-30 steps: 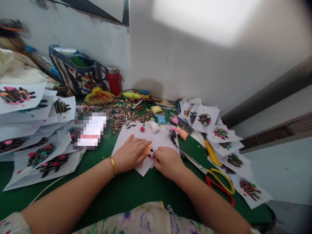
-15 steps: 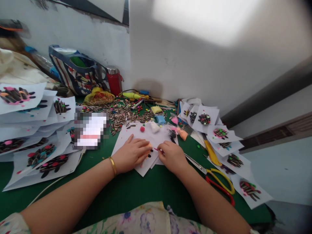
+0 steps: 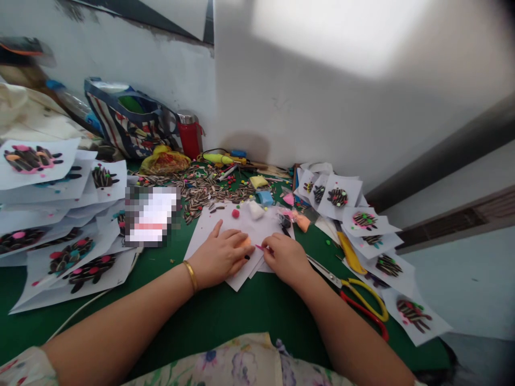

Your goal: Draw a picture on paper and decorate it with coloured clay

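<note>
My left hand [image 3: 221, 254] lies flat on a white paper [image 3: 237, 281], its fingers spread over an orange clay piece [image 3: 244, 242] that is partly covered. A dark seed tip shows by its fingertips. To the right, my right hand [image 3: 284, 254] pinches a thin pink tool [image 3: 259, 247] whose tip points left toward the left fingers. A red clay ball [image 3: 235, 213] and a white clay lump [image 3: 256, 210] rest at the paper's upper part. Blue clay [image 3: 265, 198], yellow clay [image 3: 258, 181] and an orange clay packet [image 3: 301, 221] are just beyond.
Scissors [image 3: 344, 281] lie right of my right forearm, beside a yellow cutter [image 3: 351, 252]. Decorated papers [image 3: 416, 316] line the right; more are stacked left near a blurred phone [image 3: 151, 217]. Loose seeds [image 3: 197, 193], a red flask [image 3: 189, 136] and a bag [image 3: 132, 120] stand behind.
My left hand has shifted slightly, and its fingertips now reach farther right over the piece. My right hand has moved very little, still holding the pink tool. The view has shifted slightly.
</note>
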Available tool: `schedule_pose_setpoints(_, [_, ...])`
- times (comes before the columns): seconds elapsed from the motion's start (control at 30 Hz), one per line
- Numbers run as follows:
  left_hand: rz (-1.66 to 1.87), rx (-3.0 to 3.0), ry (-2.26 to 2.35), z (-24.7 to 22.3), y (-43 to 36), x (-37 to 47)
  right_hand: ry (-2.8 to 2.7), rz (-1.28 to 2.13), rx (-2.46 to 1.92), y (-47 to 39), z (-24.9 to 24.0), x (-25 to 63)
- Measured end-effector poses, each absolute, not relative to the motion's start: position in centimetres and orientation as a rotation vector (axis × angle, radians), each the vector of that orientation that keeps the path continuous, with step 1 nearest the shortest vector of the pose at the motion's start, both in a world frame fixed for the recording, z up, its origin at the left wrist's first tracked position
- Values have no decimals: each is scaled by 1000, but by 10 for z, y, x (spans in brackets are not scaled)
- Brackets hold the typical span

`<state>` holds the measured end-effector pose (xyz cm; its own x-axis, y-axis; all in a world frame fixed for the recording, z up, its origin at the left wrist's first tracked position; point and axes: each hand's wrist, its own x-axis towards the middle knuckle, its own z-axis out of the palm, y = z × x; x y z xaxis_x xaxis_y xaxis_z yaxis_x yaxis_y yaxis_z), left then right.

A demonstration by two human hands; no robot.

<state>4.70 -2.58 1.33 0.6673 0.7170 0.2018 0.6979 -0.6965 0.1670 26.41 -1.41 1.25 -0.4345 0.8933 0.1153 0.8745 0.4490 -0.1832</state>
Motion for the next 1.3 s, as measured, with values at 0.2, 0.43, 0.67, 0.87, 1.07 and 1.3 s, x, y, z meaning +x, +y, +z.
schedule_pose_setpoints(0.2, [417, 2729, 1198, 8, -24, 45, -2451, 67, -1589, -4, 13, 275])
schedule_pose_setpoints(0.43, [469, 2498, 1193, 3, -11, 33, -2523, 34, -1737, 7, 14, 286])
schedule_pose_setpoints(0.67, [512, 2534, 1118, 2, -10, 30, -2514, 118, -1585, -5, 21, 278])
schedule_pose_setpoints(0.87, [540, 2521, 1141, -2, -8, 30, -2547, 219, -1436, -15, 19, 267])
schedule_pose_setpoints(1.07, [529, 2489, 1150, -1, -7, 30, -2599, 191, -1426, -15, 17, 265])
schedule_pose_setpoints(1.3, [515, 2473, 1149, -1, -7, 31, -2631, 138, -1429, -15, 18, 264])
